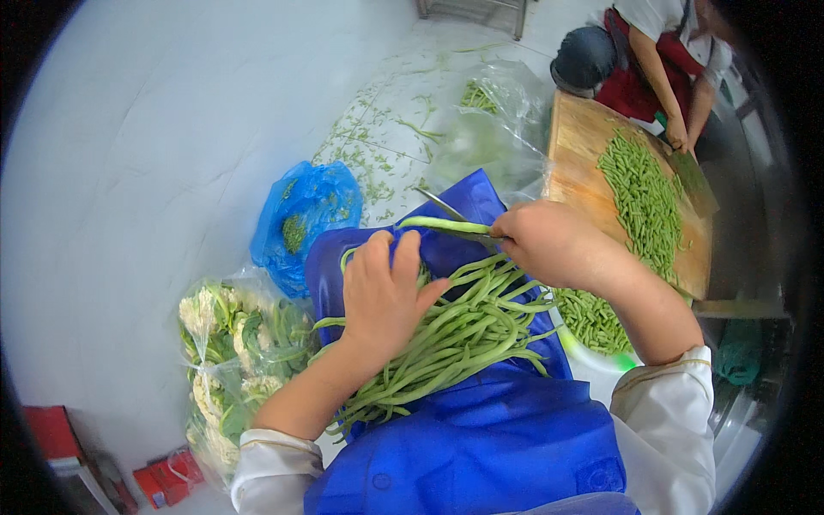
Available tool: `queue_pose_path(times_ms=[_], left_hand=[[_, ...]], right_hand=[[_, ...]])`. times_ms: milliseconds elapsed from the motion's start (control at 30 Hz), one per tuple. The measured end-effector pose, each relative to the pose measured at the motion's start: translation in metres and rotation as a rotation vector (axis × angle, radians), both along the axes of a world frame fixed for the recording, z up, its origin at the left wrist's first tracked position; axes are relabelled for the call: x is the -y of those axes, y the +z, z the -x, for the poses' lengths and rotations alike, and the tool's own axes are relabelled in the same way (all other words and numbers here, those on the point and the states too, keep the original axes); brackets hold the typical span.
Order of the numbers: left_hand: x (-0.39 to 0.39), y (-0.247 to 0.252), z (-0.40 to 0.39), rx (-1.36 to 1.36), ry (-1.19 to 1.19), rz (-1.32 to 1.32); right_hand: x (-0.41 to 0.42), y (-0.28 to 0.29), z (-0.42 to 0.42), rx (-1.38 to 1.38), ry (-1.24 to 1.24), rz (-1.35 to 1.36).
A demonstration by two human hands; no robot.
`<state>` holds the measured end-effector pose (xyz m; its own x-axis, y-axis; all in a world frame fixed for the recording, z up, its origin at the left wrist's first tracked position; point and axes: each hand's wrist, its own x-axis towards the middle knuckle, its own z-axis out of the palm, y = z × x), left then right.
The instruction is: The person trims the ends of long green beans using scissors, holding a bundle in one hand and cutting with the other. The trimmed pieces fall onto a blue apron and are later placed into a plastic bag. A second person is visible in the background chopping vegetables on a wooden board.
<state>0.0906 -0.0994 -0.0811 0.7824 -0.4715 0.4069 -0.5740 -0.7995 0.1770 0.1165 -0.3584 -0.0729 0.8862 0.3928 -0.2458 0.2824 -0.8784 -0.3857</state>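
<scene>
A heap of long green beans lies across my lap, on a blue apron. Over the left side of the heap is my left hand, its fingers apart and no bean clearly gripped in it. Above the heap, my right hand grips what appears to be a pair of scissors with parted blades pointing left; the fist hides the handles. One green bean extends left from my right fingertips, along the blades. Its free end is just above my left fingertips.
A blue plastic bag holds green scraps; bagged cauliflower sits below it. At right, a person's hands hold a cleaver beside cut beans on a wooden board. More cut beans sit nearby. Trimmings litter the floor.
</scene>
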Motion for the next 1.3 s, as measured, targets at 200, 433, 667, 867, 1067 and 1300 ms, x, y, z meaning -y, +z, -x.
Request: queue_pose_path(times_ms=[200, 433, 667, 867, 1067, 1300], left_hand=[[0.015, 0.015, -0.030, 0.384, -0.210, -0.085], [0.002, 0.014, -0.029, 0.395, -0.277, -0.079], [-0.052, 0.010, 0.000, -0.191, 0.312, 0.784], [-0.087, 0.004, 0.025, -0.748, 0.342, 0.754], [-0.097, 0.010, 0.037, -0.803, 0.242, 0.122], [-0.077, 0.029, 0.031, -0.589, 0.118, -0.218]], right_hand=[[0.004, 0.004, 0.006, 0.076, 0.084, -0.185], [0.001, 0.037, 0.015, 0.246, -0.010, -0.446], [0.042, 0.042, 0.011, 0.647, -0.176, 0.123], [0.164, -0.044, -0.010, -0.081, -0.819, -0.575], [0.208, -0.203, -0.003, -0.440, -1.155, -0.747], [0.161, -0.186, 0.003, 0.112, -0.891, 0.051]])
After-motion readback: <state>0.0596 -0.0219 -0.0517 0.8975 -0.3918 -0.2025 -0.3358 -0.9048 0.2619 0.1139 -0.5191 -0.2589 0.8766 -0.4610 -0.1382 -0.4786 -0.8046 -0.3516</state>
